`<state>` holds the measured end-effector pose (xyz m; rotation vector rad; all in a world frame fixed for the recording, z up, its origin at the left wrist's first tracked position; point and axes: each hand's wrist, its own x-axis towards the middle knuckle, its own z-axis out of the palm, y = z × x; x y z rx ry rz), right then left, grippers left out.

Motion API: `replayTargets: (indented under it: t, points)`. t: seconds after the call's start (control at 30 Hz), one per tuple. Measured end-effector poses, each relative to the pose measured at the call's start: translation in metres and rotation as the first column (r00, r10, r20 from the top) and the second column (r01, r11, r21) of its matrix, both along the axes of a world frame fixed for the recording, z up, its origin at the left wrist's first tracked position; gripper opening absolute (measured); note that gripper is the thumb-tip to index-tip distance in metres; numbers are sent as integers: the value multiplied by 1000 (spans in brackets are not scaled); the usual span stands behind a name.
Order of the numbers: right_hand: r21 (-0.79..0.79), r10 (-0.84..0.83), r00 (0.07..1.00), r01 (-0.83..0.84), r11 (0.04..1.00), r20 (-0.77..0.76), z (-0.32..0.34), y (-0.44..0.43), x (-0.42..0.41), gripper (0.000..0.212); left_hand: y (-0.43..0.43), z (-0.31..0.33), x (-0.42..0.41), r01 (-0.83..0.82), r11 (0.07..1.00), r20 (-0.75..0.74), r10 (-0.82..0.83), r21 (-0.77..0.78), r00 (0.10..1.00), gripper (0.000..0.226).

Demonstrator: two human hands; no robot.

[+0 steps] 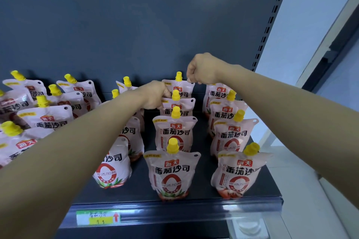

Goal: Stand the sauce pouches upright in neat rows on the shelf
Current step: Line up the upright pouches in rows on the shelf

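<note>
Head view: right hand (203, 70) pinches the rear pouch (180, 89) at its top-right corner, middle column; left hand (154, 95) curled at that column's left edge, grip unclear.

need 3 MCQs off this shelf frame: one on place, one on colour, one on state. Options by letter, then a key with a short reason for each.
1. Where does the right hand pinch?
A) the top corner of the rear pouch, second row from the right
B) the price tag
C) the shelf's back wall

2. What colour are the caps?
A) red
B) yellow
C) green

3. That row's front pouch is:
A) lying flat
B) upside down
C) standing upright

Key:
1 A, the fingertips close on that pouch's top right corner.
2 B, every cap in view is yellow.
3 C, it stands on its base with its cap up.
</note>
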<state>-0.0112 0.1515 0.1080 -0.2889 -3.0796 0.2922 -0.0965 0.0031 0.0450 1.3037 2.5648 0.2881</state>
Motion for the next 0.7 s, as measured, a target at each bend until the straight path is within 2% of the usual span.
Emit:
replayTargets:
  t: [0.17,0.4,0.53,0.6,0.7]
  points:
    - [27,5,1000,-5,1000,10,1,-2,1,21,-14,11,0,-22,998,38,20,54,999,25]
    - [43,79,997,-79,996,2,9,-27,-7,20,-66,60,11,-77,972,-79,97,222,992,23]
    - [32,167,986,-166,986,-7,10,-59,-19,19,-107,74,18,-118,957,-108,152,266,983,17]
    - [21,205,979,-205,978,3,8,-75,-25,19,-127,73,20,-140,955,-77,166,262,983,16]
    - [-9,262,964,-262,965,38,4,-97,-32,20,-156,67,24,-158,950,89,139,268,986,22]
